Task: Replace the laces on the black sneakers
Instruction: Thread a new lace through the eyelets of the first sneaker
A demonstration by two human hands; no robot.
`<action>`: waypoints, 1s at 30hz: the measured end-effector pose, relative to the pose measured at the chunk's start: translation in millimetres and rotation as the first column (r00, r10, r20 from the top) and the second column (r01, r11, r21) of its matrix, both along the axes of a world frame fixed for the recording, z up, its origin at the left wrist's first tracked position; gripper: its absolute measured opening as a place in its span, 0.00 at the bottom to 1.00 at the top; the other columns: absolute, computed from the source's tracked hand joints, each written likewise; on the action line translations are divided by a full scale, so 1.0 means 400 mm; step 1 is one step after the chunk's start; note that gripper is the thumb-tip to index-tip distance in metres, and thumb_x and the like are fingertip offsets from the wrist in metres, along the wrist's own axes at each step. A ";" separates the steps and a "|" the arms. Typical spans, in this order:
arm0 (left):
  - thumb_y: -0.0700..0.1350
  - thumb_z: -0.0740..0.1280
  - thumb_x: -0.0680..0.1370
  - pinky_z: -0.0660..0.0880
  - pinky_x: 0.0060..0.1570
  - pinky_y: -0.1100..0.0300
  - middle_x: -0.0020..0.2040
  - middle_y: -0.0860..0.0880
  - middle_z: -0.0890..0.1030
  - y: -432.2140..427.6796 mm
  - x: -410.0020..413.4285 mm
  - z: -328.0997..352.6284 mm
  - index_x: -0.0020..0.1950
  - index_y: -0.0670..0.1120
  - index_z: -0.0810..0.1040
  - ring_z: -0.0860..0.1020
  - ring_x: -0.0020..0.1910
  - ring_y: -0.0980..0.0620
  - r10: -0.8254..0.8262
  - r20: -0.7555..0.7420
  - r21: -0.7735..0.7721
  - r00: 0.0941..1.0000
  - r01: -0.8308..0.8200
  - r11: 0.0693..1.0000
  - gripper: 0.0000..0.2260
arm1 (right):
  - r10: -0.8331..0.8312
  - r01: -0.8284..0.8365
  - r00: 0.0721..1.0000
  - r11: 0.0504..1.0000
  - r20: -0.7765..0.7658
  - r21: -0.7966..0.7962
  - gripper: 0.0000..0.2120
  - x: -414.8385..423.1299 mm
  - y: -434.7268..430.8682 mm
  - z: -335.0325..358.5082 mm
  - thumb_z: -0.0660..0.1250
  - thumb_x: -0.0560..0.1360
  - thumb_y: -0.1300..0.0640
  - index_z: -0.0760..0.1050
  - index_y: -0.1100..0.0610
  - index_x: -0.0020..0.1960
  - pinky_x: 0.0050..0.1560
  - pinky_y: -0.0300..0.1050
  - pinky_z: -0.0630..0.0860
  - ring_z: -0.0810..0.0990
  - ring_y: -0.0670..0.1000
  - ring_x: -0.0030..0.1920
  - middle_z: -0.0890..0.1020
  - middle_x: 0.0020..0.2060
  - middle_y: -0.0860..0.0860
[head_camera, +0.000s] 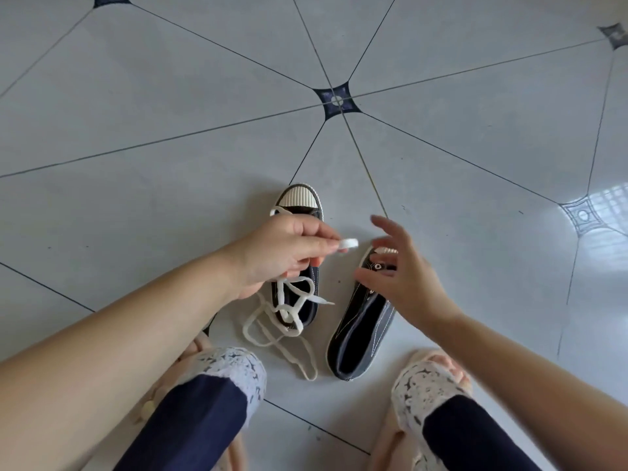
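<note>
**Lacing barely begun: both sneakers apparently unthreaded**

Head view. Two black sneakers are seen on the tiled floor (170, 96), just below the middle of the frame. The centre sneaker (302, 200) is set with its ribbed white toe cap towards the top of the picture. The angled sneaker (356, 341) is placed just to its right, with the toe slanted towards the upper right.

A white lace (349, 244) is pinched in the left hand (289, 253), a small loop of it being held out past the fingertips. The rest is draped down over the centre sneaker. The right hand (397, 273) is held wide, fingers spread and nothing gripped, above the toe end of the angled sneaker. A cream length of lace (268, 338) is left in loose loops on the floor at the centre sneaker's heel. Whether it is a separate lace cannot be told.

No lace is seen in the eyelets of the angled sneaker. On the centre sneaker the eyelets are covered by the left hand, so threading there cannot be confirmed. The removal of the old laces is judged done or nearly so. The threading of both sneakers is judged still to be carried out.
</note>
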State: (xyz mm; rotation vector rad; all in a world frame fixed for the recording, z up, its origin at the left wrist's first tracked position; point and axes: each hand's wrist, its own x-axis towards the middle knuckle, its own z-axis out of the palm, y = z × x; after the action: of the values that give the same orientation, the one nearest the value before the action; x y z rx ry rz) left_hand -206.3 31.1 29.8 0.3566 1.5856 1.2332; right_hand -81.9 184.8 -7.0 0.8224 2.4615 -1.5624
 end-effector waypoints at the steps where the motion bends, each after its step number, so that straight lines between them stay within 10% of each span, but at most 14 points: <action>1: 0.39 0.64 0.76 0.57 0.25 0.66 0.27 0.55 0.72 0.003 0.006 -0.001 0.44 0.45 0.80 0.61 0.24 0.58 -0.035 0.000 -0.001 0.999 0.035 0.999 0.05 | 0.136 -0.136 0.991 0.990 -0.003 0.038 0.25 -0.009 0.003 0.004 0.71 0.69 0.55 0.65 0.32 0.56 0.53 0.34 0.71 0.73 0.41 0.53 0.72 0.54 0.42; 6: 0.39 0.64 0.76 0.61 0.23 0.69 0.26 0.54 0.70 0.007 0.005 -0.009 0.42 0.45 0.80 0.64 0.24 0.58 0.023 0.073 -0.022 0.997 -0.022 1.000 0.06 | 0.290 -0.298 0.950 0.953 0.117 0.060 0.06 -0.026 0.045 0.000 0.66 0.75 0.57 0.80 0.50 0.43 0.49 0.48 0.73 0.78 0.54 0.42 0.81 0.42 0.58; 12: 0.39 0.63 0.76 0.65 0.25 0.67 0.25 0.53 0.71 -0.008 -0.014 -0.070 0.38 0.43 0.79 0.67 0.25 0.56 0.161 -0.044 -0.197 0.986 -0.167 0.966 0.09 | 0.150 -0.160 0.975 0.986 0.166 0.051 0.13 0.034 0.158 -0.004 0.64 0.76 0.59 0.78 0.44 0.38 0.47 0.39 0.71 0.78 0.46 0.40 0.81 0.30 0.41; 17: 0.46 0.65 0.74 0.72 0.44 0.62 0.48 0.52 0.81 0.020 0.005 -0.101 0.50 0.48 0.78 0.76 0.44 0.55 -0.396 -0.527 -0.508 0.752 0.095 0.856 0.06 | 0.141 -0.152 0.973 0.987 0.185 0.048 0.09 0.038 0.150 -0.022 0.62 0.76 0.54 0.79 0.46 0.41 0.40 0.42 0.70 0.71 0.43 0.31 0.75 0.27 0.44; 21: 0.54 0.69 0.72 0.63 0.58 0.65 0.62 0.54 0.74 0.093 0.049 -0.116 0.69 0.49 0.66 0.70 0.62 0.56 -0.391 -0.559 -0.341 0.731 0.226 0.912 0.28 | 0.299 -0.318 0.936 0.945 0.188 0.082 0.08 0.006 0.094 -0.027 0.62 0.77 0.55 0.78 0.56 0.44 0.34 0.39 0.64 0.67 0.46 0.31 0.73 0.31 0.50; 30: 0.41 0.65 0.76 0.69 0.29 0.68 0.29 0.57 0.79 0.145 0.063 -0.159 0.42 0.50 0.81 0.70 0.22 0.61 -0.242 -0.463 -0.177 0.853 0.178 0.968 0.07 | 0.065 -0.032 0.991 0.965 0.120 -0.262 0.08 0.031 0.104 -0.052 0.64 0.75 0.64 0.80 0.55 0.45 0.36 0.33 0.74 0.76 0.41 0.31 0.80 0.30 0.44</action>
State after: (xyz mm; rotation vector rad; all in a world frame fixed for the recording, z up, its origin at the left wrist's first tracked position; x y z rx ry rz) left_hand -181.1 88.9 -33.9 0.7827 1.9766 0.9039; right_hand -69.7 226.5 -27.7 0.7841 2.1147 -1.7093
